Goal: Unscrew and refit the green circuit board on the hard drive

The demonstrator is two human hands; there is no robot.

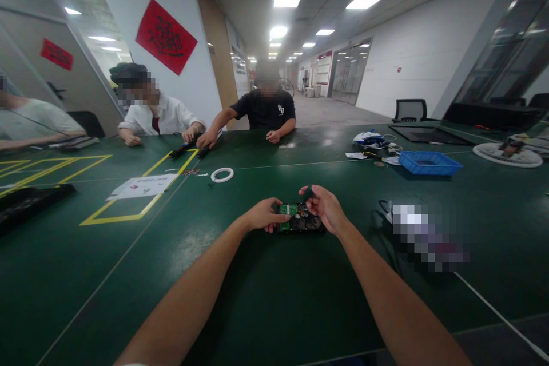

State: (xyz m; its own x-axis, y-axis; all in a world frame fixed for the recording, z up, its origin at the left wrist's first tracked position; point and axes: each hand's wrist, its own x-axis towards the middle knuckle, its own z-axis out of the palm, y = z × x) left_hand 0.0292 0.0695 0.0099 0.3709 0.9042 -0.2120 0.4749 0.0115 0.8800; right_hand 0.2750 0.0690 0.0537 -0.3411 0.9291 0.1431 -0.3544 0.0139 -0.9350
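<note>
A black-cased electronic device (307, 224) lies on the green table in front of me, its inside exposed. A green circuit board (285, 223) fills the left part, with dark parts and small pale pieces to the right. My left hand (265, 215) is closed around the device's left end, thumb over the board and fingers at the side. Above the right half, my right hand (325, 207) is closed with fingertips pinched together. Whatever it may hold is too small to make out.
A white ring (222, 175) and a paper sheet (143, 186) lie to the left. On the right are a blurred-out object (424, 234) with a cable, a blue tray (429, 164) and a round white part (506, 155). Several people sit across and along the table.
</note>
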